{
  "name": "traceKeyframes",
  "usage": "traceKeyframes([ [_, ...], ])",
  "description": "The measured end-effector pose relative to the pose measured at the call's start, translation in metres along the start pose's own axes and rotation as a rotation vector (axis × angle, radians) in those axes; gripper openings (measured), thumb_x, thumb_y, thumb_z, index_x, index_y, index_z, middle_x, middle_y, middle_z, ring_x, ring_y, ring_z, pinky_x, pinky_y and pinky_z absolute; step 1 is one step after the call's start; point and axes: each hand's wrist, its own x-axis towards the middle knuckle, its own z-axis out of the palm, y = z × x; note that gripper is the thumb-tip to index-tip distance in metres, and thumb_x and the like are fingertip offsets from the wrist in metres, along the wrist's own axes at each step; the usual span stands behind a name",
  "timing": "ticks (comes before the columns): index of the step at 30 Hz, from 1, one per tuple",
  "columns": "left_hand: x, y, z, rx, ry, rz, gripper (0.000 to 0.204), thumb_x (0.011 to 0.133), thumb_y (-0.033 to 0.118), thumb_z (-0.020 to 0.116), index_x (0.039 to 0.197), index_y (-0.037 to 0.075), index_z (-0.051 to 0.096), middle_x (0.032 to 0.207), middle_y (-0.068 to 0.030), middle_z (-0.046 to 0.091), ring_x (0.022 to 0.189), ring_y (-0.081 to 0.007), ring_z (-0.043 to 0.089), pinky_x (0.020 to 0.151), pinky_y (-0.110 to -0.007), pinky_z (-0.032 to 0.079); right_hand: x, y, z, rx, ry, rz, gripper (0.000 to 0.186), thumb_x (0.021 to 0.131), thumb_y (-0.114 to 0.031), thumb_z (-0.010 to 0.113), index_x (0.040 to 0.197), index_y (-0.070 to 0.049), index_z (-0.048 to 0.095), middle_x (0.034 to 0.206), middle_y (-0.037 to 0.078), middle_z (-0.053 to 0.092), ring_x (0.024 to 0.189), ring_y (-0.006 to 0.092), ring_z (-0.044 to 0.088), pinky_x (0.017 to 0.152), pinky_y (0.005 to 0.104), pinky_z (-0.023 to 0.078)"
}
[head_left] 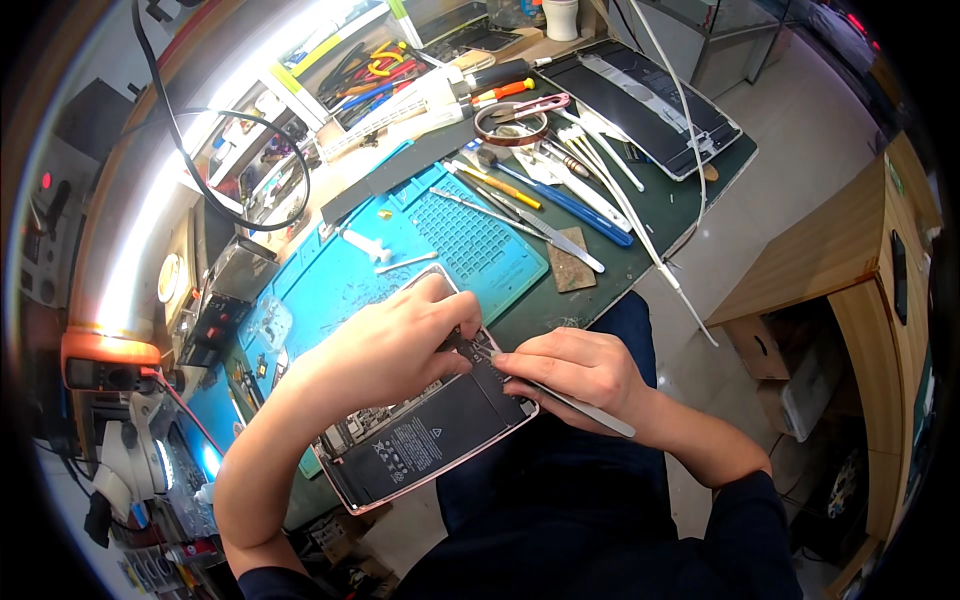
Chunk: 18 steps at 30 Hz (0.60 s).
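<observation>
An opened tablet with a pink metal frame [420,450], black battery and exposed circuitry rests tilted over my lap at the bench's near edge. My left hand [415,335] lies over its upper part, fingers curled down at the inner components; what they pinch, if anything, is hidden. My right hand [575,375] grips silver metal tweezers [590,410], their tips at the tablet's top right interior, close to my left fingers. A blue silicone mat [350,290] lies on the bench beneath and beyond.
Tools [540,195], a tape roll [510,123] and another open tablet [645,105] cover the bench's far right. A cable [690,130] hangs over that side. An orange meter [110,360] stands at left, a wooden desk [820,250] at right. A lamp strip [150,240] runs along the left.
</observation>
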Motion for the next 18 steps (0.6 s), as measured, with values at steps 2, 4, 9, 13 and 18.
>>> traceKeyframes([
  [2,0.0003,0.0002,-0.0001,-0.008,0.002,-0.009,0.033,0.096,0.023,0.081,0.12,0.011,0.061,0.116,-0.0104,0.058,0.102,-0.0304,0.067,0.087,-0.042,0.055,0.0,-0.0004,-0.0004,0.003,-0.005,0.002,0.034,0.086,-0.01,0.09,0.117,-0.004,0.079,0.103,0.009,0.078,0.082,0.0238,0.074,0.069,0.0336,0.06],
  [4,0.0003,0.0018,-0.0013,-0.024,-0.003,-0.023,0.034,0.096,0.023,0.082,0.119,0.011,0.061,0.115,-0.0101,0.058,0.1,-0.0288,0.067,0.086,-0.042,0.056,0.0001,-0.0002,-0.0002,0.007,-0.004,0.0,0.034,0.086,-0.01,0.09,0.118,-0.004,0.079,0.103,0.009,0.078,0.082,0.0238,0.074,0.069,0.0337,0.06],
  [9,0.0015,-0.0001,-0.0013,-0.038,0.002,-0.016,0.036,0.092,0.023,0.084,0.117,0.01,0.061,0.113,-0.0119,0.057,0.104,-0.0327,0.066,0.088,-0.044,0.055,0.0,0.0007,0.0003,0.009,0.005,-0.005,0.034,0.086,-0.01,0.09,0.118,-0.004,0.079,0.102,0.009,0.078,0.082,0.0236,0.074,0.068,0.0335,0.06],
  [13,0.0016,0.0022,-0.0041,-0.05,-0.017,-0.034,0.037,0.091,0.022,0.084,0.117,0.01,0.06,0.112,-0.013,0.057,0.106,-0.0357,0.065,0.089,-0.045,0.054,-0.0004,0.0002,0.0005,-0.006,0.013,-0.008,0.034,0.085,-0.01,0.09,0.118,-0.005,0.08,0.102,0.007,0.077,0.081,0.0226,0.073,0.068,0.0328,0.06],
  [18,0.0013,0.0014,-0.0037,-0.066,-0.01,-0.018,0.036,0.093,0.022,0.083,0.117,0.009,0.06,0.113,-0.0129,0.056,0.106,-0.0356,0.065,0.09,-0.045,0.054,-0.0013,0.0014,0.0032,-0.022,0.03,-0.019,0.034,0.085,-0.011,0.09,0.117,-0.006,0.08,0.101,0.006,0.077,0.079,0.0218,0.073,0.066,0.0322,0.059],
])
